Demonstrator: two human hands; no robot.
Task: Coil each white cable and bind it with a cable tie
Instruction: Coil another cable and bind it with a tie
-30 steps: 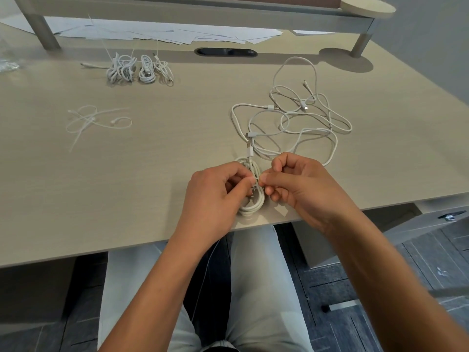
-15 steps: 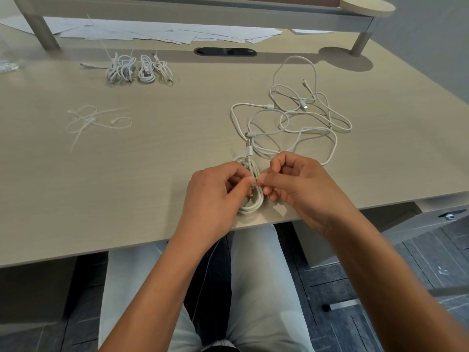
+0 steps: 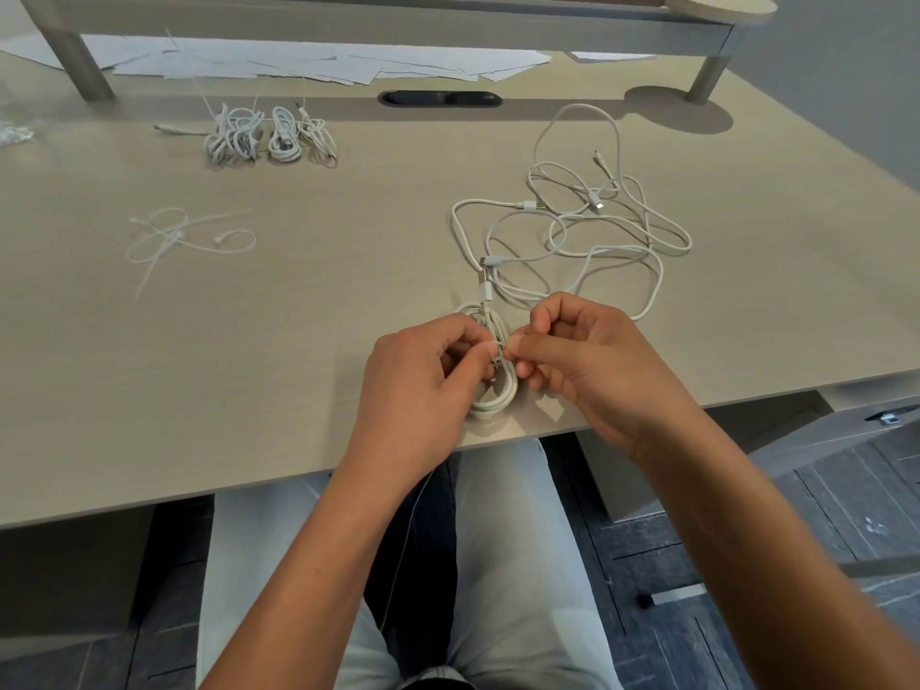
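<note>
A coiled white cable lies near the front edge of the desk, between my two hands. My left hand pinches it at the middle from the left. My right hand pinches at the same spot from the right, fingers curled; a thin cable tie seems to sit between the fingertips but is mostly hidden. A thin white strand hangs down below my left wrist. Loose white cables lie tangled just beyond the coil. Bound coils sit at the back left. Spare cable ties lie at the left.
A raised shelf on legs spans the back of the desk, with white papers beneath it. A black cable slot is set in the desk behind the cables. My legs are under the front edge.
Almost nothing has moved; both hands stay pinched at the middle of the coil, with only slight finger shifts.
</note>
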